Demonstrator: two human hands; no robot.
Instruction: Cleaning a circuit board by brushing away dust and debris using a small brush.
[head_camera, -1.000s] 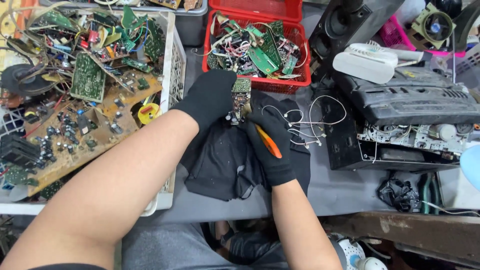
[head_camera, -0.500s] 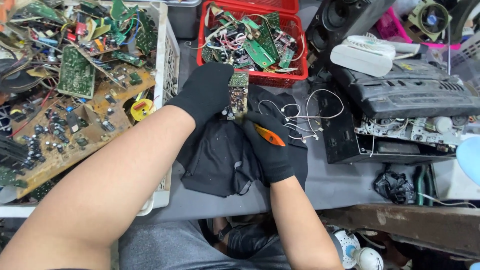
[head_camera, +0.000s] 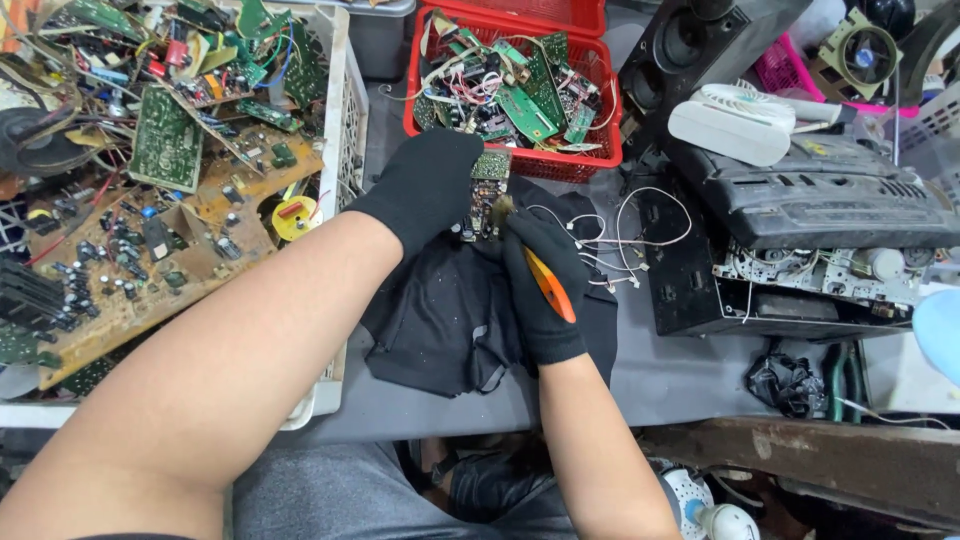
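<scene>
My left hand (head_camera: 425, 190), in a black glove, grips a small green circuit board (head_camera: 487, 185) upright over a black cloth (head_camera: 440, 320) on the grey table. My right hand (head_camera: 540, 280), also black-gloved, holds a brush with an orange handle (head_camera: 549, 284); its bristles touch the board's right side. Thin white wires (head_camera: 610, 245) trail from near the board toward the right.
A white crate (head_camera: 335, 140) full of circuit boards stands at the left. A red basket (head_camera: 520, 155) of boards and wires sits behind the hands. A black speaker (head_camera: 690, 60), an opened black cassette player (head_camera: 800, 230) and a white device (head_camera: 730, 125) crowd the right.
Both hands stay on the board and brush over the cloth, with only slight shifts. The view has moved a little.
</scene>
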